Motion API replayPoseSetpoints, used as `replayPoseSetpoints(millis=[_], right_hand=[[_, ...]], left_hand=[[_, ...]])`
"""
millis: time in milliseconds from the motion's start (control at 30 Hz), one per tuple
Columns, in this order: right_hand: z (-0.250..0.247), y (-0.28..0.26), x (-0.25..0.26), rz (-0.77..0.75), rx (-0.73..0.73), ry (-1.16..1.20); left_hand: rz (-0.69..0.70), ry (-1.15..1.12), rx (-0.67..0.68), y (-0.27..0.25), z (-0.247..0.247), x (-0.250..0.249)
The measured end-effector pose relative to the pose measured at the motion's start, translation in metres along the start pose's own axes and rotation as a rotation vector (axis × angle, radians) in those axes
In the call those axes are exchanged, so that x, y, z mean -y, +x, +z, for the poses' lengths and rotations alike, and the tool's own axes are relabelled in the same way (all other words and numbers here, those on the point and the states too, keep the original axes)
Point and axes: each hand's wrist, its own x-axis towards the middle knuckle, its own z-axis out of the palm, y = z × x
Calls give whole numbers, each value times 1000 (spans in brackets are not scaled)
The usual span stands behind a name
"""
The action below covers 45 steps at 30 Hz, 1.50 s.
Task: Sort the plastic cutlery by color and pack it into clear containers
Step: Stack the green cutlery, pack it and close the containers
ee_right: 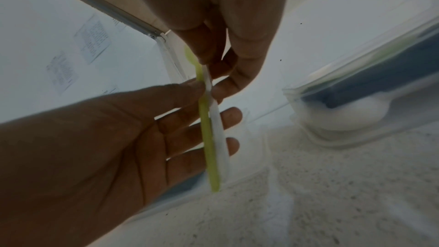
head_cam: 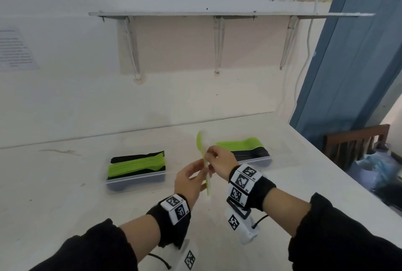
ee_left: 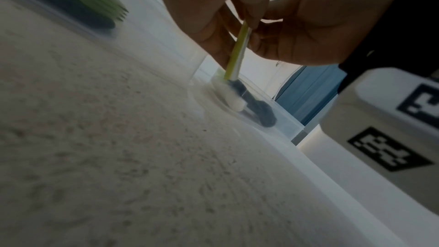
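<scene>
A green plastic spoon (head_cam: 199,140) and a white plastic spoon (head_cam: 207,143) are held together upright, bowls up, above the table between two clear containers. My left hand (head_cam: 201,173) pinches their handles low down, thumb in front and fingers behind. My right hand (head_cam: 210,156) pinches them higher up, just under the bowls. In the right wrist view the green spoon (ee_right: 206,138) lies against the white spoon (ee_right: 219,138). The left container (head_cam: 136,180) holds stacked black and green forks. The right container (head_cam: 256,159) holds green and black spoons.
The white table (head_cam: 65,194) meets a white wall with a bracketed shelf (head_cam: 217,14) above. The table's right edge runs diagonally; beyond it stand a wooden chair (head_cam: 356,140) and bags on the floor. A blue door frame (head_cam: 348,64) rises at the right.
</scene>
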Motion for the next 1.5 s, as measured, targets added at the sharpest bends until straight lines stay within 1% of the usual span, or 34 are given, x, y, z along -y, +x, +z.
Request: replayPoseSetpoints(millis=[67, 200, 300, 433, 533, 633, 767, 833, 967, 1067, 1200, 1267, 1400, 1500], right_hand=[[-4, 0, -10, 13, -47, 45], [-12, -4, -25, -3, -76, -36], [-16, -5, -32, -6, -96, 11], [-20, -5, -38, -20, -141, 38], [-20, -6, -41, -52, -132, 102], [-18, -6, -43, -81, -179, 143], [-18, 0, -42, -59, -217, 132], [-16, 3, -41, -31, -207, 132], [-5, 8, -41, 43, -154, 337], [4, 14, -40, 77, -109, 382], [15, 15, -38, 79, -93, 433], [17, 14, -37, 80, -88, 479], [14, 17, -40, 54, -93, 485], [14, 15, -39, 57, -58, 596]], left_hand=[[-10, -35, 3, -4, 9, 0], [-28, -61, -13, -11, 22, 4], [-20, -69, -52, -14, 30, 7], [-24, -70, -70, -19, 41, 11], [-33, -72, -95, -20, 41, 13], [-35, -76, -120, -15, 39, 13], [-5, -33, -108, -11, 34, 12], [10, -1, -101, -9, 33, 13], [22, 25, -107, -3, 27, 14], [2, 7, -84, 0, 22, 15], [-5, -12, -99, 5, 18, 16], [13, 22, -96, 7, 17, 17], [65, 110, -85, 9, 16, 17], [92, 130, -64, 7, 16, 17]])
